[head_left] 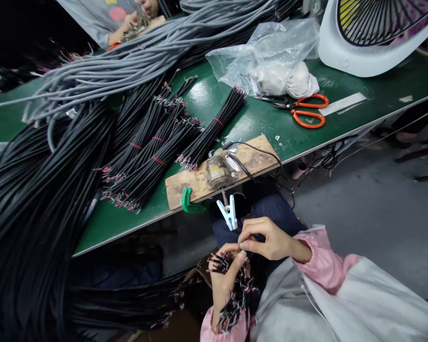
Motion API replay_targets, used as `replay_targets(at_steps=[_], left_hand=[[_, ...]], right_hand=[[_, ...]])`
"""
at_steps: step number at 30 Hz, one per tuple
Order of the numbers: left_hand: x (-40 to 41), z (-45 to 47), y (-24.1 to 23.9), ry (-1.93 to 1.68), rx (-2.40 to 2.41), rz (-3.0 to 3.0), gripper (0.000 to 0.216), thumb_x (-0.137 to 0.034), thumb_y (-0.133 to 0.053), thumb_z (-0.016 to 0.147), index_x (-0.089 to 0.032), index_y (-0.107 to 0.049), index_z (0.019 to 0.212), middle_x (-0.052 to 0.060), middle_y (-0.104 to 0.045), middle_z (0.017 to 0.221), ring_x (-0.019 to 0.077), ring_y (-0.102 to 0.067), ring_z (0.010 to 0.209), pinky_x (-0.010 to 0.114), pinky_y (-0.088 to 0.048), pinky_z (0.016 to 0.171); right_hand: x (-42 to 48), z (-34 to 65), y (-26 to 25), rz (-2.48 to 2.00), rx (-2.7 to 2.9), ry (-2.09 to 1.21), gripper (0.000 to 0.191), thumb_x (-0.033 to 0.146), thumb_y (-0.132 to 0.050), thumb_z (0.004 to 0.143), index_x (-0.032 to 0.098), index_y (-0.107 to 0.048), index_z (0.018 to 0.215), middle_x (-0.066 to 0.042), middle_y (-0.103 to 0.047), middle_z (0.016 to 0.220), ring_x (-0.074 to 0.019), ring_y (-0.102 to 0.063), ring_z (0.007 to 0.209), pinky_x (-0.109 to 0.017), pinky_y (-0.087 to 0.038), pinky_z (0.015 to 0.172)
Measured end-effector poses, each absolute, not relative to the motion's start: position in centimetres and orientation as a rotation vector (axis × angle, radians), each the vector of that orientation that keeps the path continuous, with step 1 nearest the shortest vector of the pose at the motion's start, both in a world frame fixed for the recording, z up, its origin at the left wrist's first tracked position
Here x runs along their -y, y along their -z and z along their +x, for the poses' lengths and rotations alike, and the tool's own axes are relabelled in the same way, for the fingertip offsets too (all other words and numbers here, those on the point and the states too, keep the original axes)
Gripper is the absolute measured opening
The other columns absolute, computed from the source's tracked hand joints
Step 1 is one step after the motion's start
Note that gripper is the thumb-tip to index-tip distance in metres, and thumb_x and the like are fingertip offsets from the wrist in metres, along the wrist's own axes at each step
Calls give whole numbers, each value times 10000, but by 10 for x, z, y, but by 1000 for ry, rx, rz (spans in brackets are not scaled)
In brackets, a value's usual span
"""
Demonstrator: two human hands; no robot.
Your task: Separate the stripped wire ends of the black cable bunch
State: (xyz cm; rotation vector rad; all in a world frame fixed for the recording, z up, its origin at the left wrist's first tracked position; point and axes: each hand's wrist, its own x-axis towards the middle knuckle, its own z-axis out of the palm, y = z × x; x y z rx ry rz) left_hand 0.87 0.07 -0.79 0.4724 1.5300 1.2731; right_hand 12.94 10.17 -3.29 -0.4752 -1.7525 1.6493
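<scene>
Low in front of my lap, my left hand is closed around a bunch of thin black cables with red and white wire ends poking out. My right hand meets it at the fingertips, thumb and fingers pinched together. What lies in that pinch is too small to make out. Just above the hands, a light blue clothespin hangs at the table edge, below a worn, stained block on a wooden board. A green clamp sits on the board's front edge.
Tied black cable bundles and long grey cables cover the green table. Orange-handled scissors, a ruler, a plastic bag and a white fan stand right. Another person's hand works across the table.
</scene>
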Motion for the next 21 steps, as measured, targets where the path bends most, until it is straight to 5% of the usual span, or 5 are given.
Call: replay_targets(at_steps=[7, 15, 21], left_hand=[[-3, 6, 11, -1330, -1531, 451, 218, -327, -787, 672, -159, -649, 670, -40, -606, 479, 91, -523, 407, 185, -417, 431], [7, 4, 15, -1342, -1307, 327, 238, -346, -779, 696, -154, -640, 678, -27, -596, 515, 80, -519, 386, 168, -389, 388], [6, 2, 7, -1341, -1224, 385, 234, -345, -727, 754, -146, -638, 668, -29, -567, 529, 68, -491, 383, 176, -375, 391]], right_hand=[[-101, 127, 29, -489, 1737, -1706, 243, 290, -527, 914, 106, -663, 835, -75, -621, 770, -151, -560, 710, -284, -442, 681], [-91, 116, 45, -423, 926, -2497, 364, 435, -722, 763, 82, -662, 824, -23, -601, 702, -94, -534, 624, -235, -423, 636], [-91, 114, 39, -572, 1005, -2293, 318, 408, -701, 773, 94, -669, 808, -17, -597, 715, -69, -472, 579, -206, -378, 561]])
